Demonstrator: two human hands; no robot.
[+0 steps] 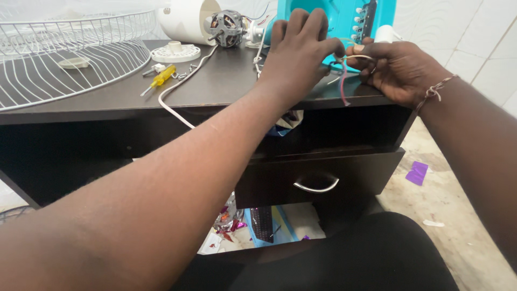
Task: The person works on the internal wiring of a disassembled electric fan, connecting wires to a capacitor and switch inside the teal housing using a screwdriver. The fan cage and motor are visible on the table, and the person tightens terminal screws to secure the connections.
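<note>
Left hand (299, 51) and right hand (396, 70) pinched thin wires (343, 81) at the dark tabletop (226, 81) edge, beside the teal fan housing (339, 19). Wire fan guard (64, 59) lay left; tiled floor (463, 226) below; yellow screwdriver (159, 78) mid-top.

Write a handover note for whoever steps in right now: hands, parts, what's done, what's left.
Left hand: fingers pinched on thin wires at the desk's back edge.
Right hand: gripping the same wires, beside the turquoise fan housing.
On the desk: motor out and bare, white cover, white ring, yellow screwdriver, loose screws, fan guard, white cord.
Done: fan taken apart.
Left: wires loose; nothing reassembled.
</note>
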